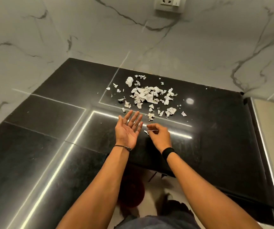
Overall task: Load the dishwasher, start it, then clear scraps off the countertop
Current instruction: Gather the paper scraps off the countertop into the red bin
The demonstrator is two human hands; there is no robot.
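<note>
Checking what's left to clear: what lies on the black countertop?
Torn paper scraps, heaped and scattered; the right hand pinches one. The left hand and both forearms hide the countertop beneath them.

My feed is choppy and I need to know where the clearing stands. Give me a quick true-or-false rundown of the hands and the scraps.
1. The left hand is open, palm up, above the countertop. True.
2. The right hand is flat and holds nothing. False: its curled fingers pinch a small scrap.
3. The pile of scraps lies on the countertop beyond both hands, towards the wall. True.
4. The left palm is heaped with scraps. False: the palm is bare, and the only scrap in a grip is in the right hand.
</note>
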